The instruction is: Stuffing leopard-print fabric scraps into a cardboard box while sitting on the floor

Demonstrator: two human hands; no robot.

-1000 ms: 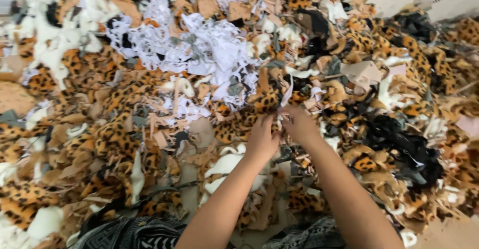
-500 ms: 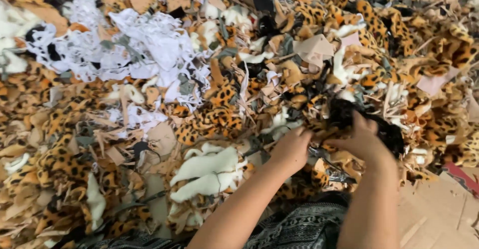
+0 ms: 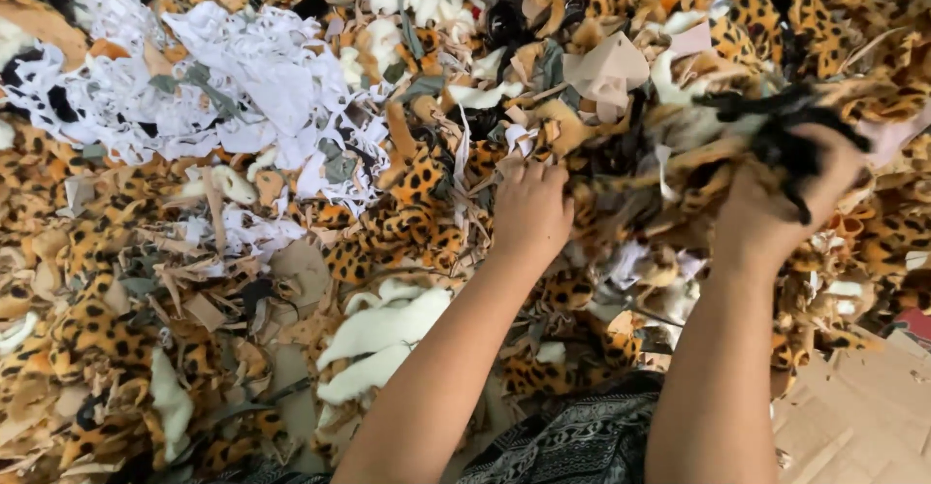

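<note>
- The right hand (image 3: pixel 776 203) is gripping a shaggy bundle of scraps (image 3: pixel 718 140), fingers closed around fuzzy leopard-print plush and black fur strips, blurred.
- That bundle is stretching roughly level, left to right, lifted just above the scrap heap (image 3: pixel 145 300) at the upper right.
- The left hand (image 3: pixel 531 214) is pressing knuckles-up into the heap beside it, fingers curled into leopard-print cuttings; whether they are pinching anything, I cannot tell.
- Thin white fabric trimmings (image 3: pixel 242 86) are lying tangled at the upper left.
- Cream fleece pieces (image 3: pixel 383 334) are sitting near the left forearm.
- Flat brown cardboard (image 3: pixel 853 416) is showing at the lower right.
</note>
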